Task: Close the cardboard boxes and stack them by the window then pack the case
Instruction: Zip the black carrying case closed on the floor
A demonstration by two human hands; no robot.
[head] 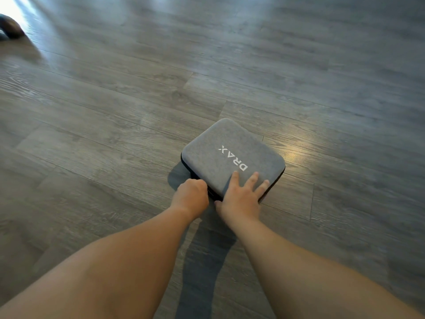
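Observation:
A grey fabric case [226,153] with white "DRAX" lettering lies flat and closed on the wood floor, a little right of centre. My right hand [241,194] presses on its near lid edge with straight, spread fingers. My left hand [192,196] is curled at the case's near left corner, against the dark zipper seam; what its fingertips pinch is hidden. No cardboard boxes are in view.
Grey wood-plank floor [115,111] spreads all around the case. A dark rounded object [10,26] sits at the far left edge beside a bright patch of light.

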